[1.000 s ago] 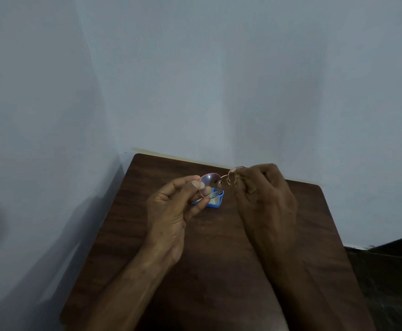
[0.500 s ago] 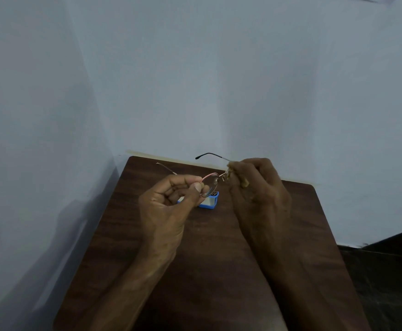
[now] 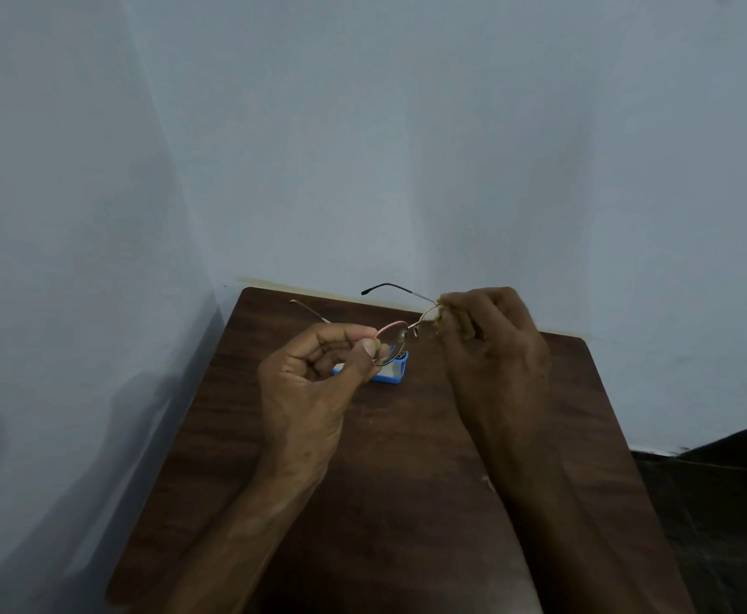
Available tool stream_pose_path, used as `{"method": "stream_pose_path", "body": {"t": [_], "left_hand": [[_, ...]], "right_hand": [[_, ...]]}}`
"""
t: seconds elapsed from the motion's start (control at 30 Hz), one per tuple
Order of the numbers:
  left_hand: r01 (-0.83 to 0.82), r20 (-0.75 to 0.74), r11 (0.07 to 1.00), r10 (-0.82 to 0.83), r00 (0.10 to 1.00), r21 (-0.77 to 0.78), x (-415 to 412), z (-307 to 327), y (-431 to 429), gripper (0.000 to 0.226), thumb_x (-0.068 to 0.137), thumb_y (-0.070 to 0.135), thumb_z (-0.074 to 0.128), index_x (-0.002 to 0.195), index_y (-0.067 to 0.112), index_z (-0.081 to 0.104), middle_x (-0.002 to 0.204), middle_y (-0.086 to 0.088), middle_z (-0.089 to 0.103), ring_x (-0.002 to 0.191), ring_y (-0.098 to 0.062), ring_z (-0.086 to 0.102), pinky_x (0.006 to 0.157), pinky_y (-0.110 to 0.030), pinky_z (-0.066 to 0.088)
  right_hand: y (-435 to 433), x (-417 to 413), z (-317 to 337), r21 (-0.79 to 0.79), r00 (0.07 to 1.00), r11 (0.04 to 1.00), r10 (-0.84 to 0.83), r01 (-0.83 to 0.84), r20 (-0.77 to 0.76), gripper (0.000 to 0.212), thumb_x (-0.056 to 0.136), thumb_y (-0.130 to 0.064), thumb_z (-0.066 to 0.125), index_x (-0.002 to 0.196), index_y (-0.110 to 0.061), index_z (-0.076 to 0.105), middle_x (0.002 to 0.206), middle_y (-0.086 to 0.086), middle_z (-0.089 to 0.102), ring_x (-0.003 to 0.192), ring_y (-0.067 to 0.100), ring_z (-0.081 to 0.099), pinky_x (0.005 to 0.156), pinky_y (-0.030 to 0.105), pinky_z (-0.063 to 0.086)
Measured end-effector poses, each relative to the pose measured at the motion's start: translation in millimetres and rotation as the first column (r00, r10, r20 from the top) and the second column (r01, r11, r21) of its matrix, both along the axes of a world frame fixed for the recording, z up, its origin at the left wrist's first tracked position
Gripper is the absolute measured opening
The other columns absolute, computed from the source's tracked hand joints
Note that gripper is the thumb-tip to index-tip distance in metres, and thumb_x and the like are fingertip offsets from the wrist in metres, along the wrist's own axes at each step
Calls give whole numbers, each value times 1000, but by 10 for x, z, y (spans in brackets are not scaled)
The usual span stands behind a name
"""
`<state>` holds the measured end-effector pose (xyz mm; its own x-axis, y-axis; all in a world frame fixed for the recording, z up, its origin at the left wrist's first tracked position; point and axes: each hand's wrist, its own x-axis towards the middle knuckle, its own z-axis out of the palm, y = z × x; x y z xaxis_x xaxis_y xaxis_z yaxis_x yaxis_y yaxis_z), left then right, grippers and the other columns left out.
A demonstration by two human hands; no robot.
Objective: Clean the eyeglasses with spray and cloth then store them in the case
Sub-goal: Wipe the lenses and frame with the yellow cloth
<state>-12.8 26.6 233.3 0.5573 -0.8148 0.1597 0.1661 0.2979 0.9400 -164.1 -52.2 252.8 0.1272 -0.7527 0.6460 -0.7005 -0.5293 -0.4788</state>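
Head view. Eyeglasses (image 3: 400, 334) held in the air above a dark wooden table (image 3: 407, 458), between both hands, temples unfolded and pointing away toward the pale wall (image 3: 407, 148). Left hand (image 3: 314, 383) pinched shut on the rim of the near lens, thumb and forefinger closed together on the frame edge. Right hand (image 3: 491, 343) closed over the other lens, with a scrap of yellowish cloth (image 3: 444, 319) showing between its fingers; lens beneath hidden. Blue object (image 3: 391, 370) lying on the table just behind the left thumb, partly covered, identity not clear. No spray bottle or open case identifiable.

Step in hand, by judgement: wiping the right-hand lens with the cloth. Best done with the frame steadied by its rim only, bare fingertips kept off the glass, cloth on both faces of the lens, light circular strokes, no twisting at the thin bridge.

Appearance: thin metal wire frame, pinkish-gold rims, rounded lenses, slender temples with dark tips, small nose pads; light and easily bent.
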Motion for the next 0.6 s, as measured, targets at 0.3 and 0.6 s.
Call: {"method": "stream_pose_path", "body": {"t": [0.3, 0.6], "left_hand": [[26, -278, 1000, -22, 960, 11, -65, 36, 21, 17, 77, 24, 80, 93, 19, 84, 91, -13, 82, 90, -24, 81, 74, -28, 66], [39, -502, 997, -2, 865, 63, -78, 61, 25, 19, 76, 18, 81, 94, 12, 82, 93, -17, 79, 88, -22, 79, 73, -28, 65]], "right_hand": [[211, 80, -67, -48, 995, 994, 93, -95, -35, 15, 93, -12, 74, 108, -13, 74, 107, -1, 64, 91, 6, 60, 78, 7, 44], [176, 27, -96, -27, 995, 997, 75, -77, -70, 14, 90, -7, 77, 102, -11, 74, 103, -1, 63, 86, 4, 54, 75, 8, 42]]}}
